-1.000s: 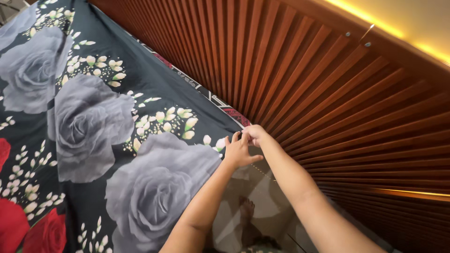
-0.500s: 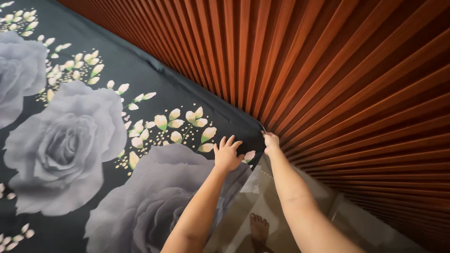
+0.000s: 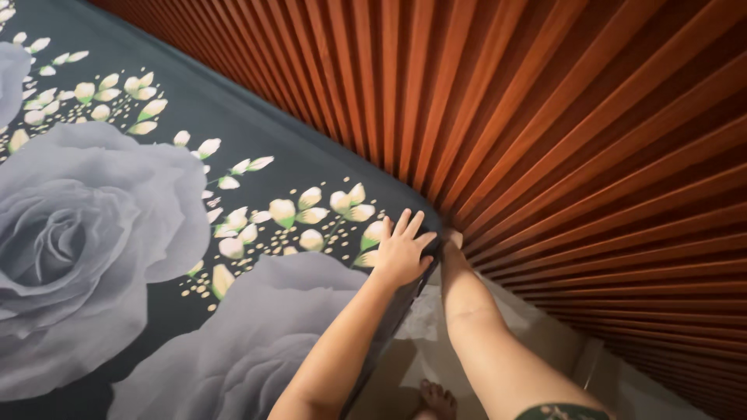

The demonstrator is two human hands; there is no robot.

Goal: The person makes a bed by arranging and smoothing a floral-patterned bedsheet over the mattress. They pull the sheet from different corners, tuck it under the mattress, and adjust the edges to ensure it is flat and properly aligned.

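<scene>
Left hand (image 3: 402, 255) now flat — smooth sheet (image 3: 233, 140)

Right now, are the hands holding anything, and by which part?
The left hand lies flat, fingers spread, on the corner of the floral bedsheet. The right hand reaches down beside that corner at the slatted wooden wall; its grip is hidden.

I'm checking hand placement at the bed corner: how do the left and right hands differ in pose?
The left hand lies flat, fingers spread, on top of the floral sheet; the right hand is mostly hidden, tucked down between the sheet's corner and the slatted wooden wall. Both meet at the same corner.
</scene>
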